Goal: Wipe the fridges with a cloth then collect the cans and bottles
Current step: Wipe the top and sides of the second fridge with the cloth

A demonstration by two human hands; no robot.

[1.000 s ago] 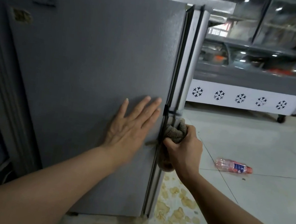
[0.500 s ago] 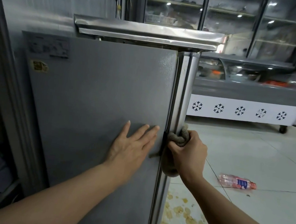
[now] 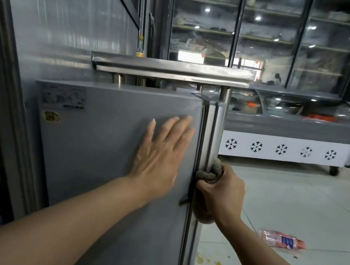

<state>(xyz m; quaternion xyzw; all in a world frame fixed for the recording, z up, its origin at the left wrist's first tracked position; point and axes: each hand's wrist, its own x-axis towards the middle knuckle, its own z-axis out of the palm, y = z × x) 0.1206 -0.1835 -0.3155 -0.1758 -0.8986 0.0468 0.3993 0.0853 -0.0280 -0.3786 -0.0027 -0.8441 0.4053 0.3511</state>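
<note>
Cloth (image 3: 208,174) x1, bottle (image 3: 282,239) x1, fridges (image 3: 108,157) x3

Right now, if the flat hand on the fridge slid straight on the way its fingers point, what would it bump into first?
The left hand points up and right across the grey fridge side. It would probably first reach the fridge's top front corner, with the steel shelf above it.
</note>
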